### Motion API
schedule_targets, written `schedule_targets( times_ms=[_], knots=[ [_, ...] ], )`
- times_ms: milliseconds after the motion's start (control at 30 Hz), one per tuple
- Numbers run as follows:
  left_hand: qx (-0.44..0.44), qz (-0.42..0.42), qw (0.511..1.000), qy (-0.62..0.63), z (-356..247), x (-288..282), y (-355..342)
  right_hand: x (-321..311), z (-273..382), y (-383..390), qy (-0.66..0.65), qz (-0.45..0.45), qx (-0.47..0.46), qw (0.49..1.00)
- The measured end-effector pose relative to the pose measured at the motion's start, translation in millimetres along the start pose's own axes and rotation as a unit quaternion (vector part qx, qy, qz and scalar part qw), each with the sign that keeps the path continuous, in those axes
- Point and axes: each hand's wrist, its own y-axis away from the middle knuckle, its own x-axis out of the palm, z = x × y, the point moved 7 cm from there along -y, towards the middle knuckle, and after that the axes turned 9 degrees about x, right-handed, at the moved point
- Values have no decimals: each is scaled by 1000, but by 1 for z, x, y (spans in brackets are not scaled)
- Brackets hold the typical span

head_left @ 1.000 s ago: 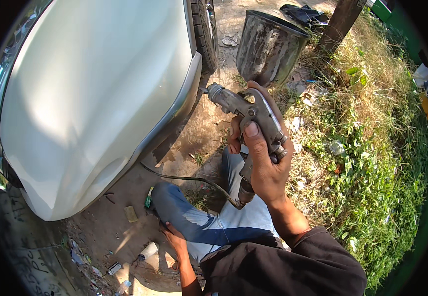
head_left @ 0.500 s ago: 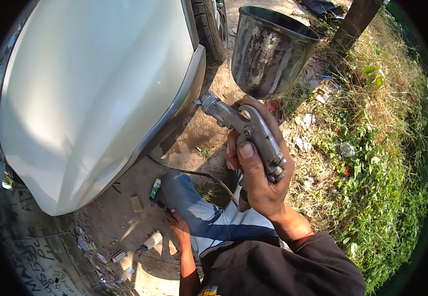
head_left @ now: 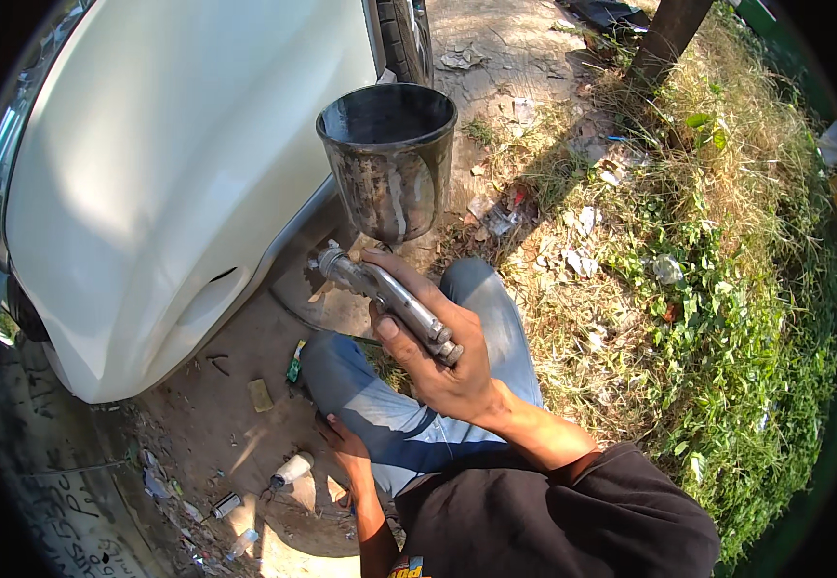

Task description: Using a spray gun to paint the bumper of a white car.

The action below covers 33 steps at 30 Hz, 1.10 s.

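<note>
A worn metal spray gun (head_left: pixel 380 289) is in my right hand (head_left: pixel 447 361), fingers wrapped round its grip and thumb over the body. On top of it sits its dark, paint-streaked cup (head_left: pixel 389 178), with the open mouth upward. The nozzle end points left, toward the white car's bumper (head_left: pixel 177 193). Beside my left knee my left hand (head_left: pixel 348 448) hangs low against the leg, its fingers stretched and apparently holding nothing; their tips are partly in shadow.
A car tyre (head_left: pixel 404 43) stands beyond the bumper. A hose (head_left: pixel 293 313) runs near my knee. Scattered on the ground lie a green packet (head_left: pixel 296 361), a pale cylinder (head_left: pixel 293 469) and a sponge-like block (head_left: pixel 260 395). Grass (head_left: pixel 717 337) and a post (head_left: pixel 669 39) are on the right.
My right hand has moved left and lower with the spray gun, and the cup is now closer to the bumper and more upright. My left hand has barely moved.
</note>
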Motion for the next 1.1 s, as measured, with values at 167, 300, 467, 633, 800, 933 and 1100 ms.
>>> schedule_targets(
  times_ms=[167,300,467,633,800,933,1100],
  knots=[
    [-72,2,997,-6,17,-4,11,-12,-10,-15,-52,-32,64,996],
    [-84,11,996,-4,25,-6,14,-27,-12,-27,-58,-71,43,995],
    [-84,4,996,12,11,-6,14,-33,-15,-27,-53,-97,42,993],
    [-78,21,997,-1,21,-3,12,-17,-20,-15,-19,-64,42,997],
    [-62,-9,997,-44,38,1,10,-6,-13,-10,-18,-21,33,999],
    [-54,21,998,5,11,1,6,-21,-14,-17,-39,-50,49,997],
    [-28,11,1000,5,25,3,3,-40,-1,-22,-129,-129,48,982]
  ],
)
